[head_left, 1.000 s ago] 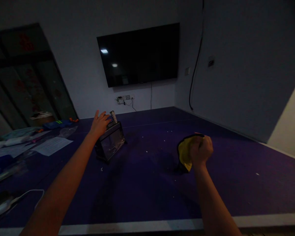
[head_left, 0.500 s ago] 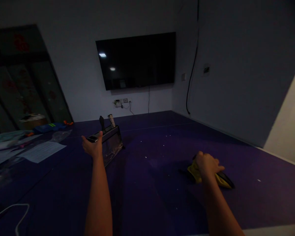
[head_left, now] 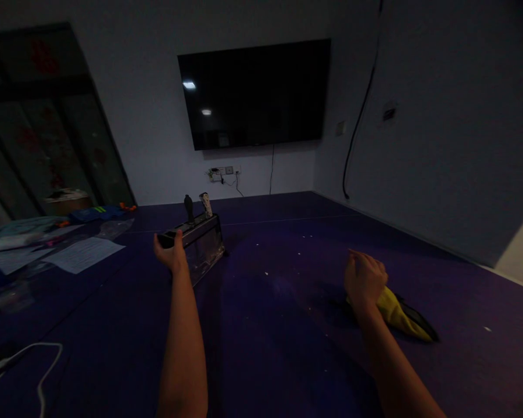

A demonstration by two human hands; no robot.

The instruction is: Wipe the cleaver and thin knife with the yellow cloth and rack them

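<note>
My left hand grips the near end of a see-through knife block with dark edges, its thumb up along the top. A black handle and a speckled pale handle stick up from the block's top. On the right, my right hand is closed with bent fingers over a yellow and black cloth on the dark purple surface. Part of the cloth is hidden beneath the hand, and the fingertips are hard to make out. Small white bits lie scattered between the hands.
Paper sheets and clear plastic wrap lie to the left, with a white cable nearer me. A television hangs on the far wall. A black cable runs down the right-hand wall. The room is dim.
The view has shifted slightly, so most things appear farther right. My right hand has moved a little left and up relative to the cloth, showing more yellow. My left hand keeps its grip.
</note>
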